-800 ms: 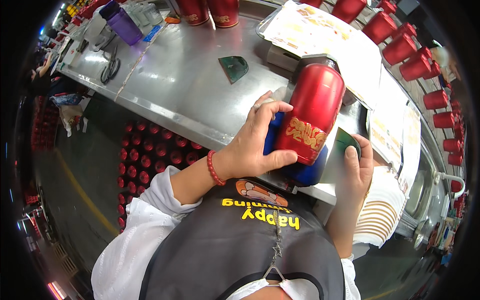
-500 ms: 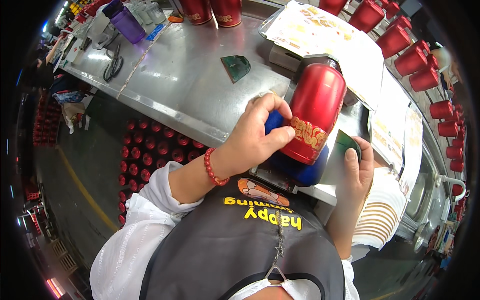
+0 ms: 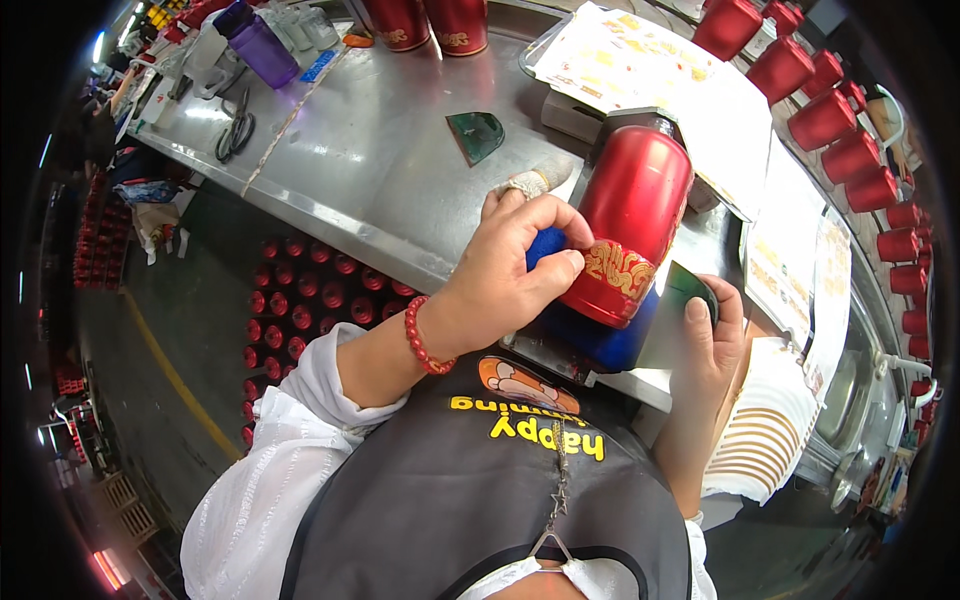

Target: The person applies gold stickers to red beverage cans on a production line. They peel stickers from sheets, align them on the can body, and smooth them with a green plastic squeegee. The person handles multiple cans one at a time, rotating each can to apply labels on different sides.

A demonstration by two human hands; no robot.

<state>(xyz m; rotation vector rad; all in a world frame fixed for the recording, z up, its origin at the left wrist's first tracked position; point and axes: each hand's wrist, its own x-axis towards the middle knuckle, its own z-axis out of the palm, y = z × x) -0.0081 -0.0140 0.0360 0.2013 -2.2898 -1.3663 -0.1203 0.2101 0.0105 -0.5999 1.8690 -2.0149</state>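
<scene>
The red bottle point(image 3: 642, 180) lies lengthwise away from us on blue padding point(image 3: 612, 352), right of our nearer left hand point(image 3: 500, 265); whether its fingertips clamp, we cannot tell. Our right hand point(image 3: 718, 335) grips a green sheet point(image 3: 690, 288).

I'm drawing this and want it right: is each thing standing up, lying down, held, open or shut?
Red bottle: lying on its side on the blue support.
Left hand: thumb and forefinger close together at the gold pattern.
Right hand: closed on a green scraper.
Other green scraper: lying flat, not held.
Purple bottle: standing, lid on.
Scissors: lying down; open or shut, can't tell.
</scene>
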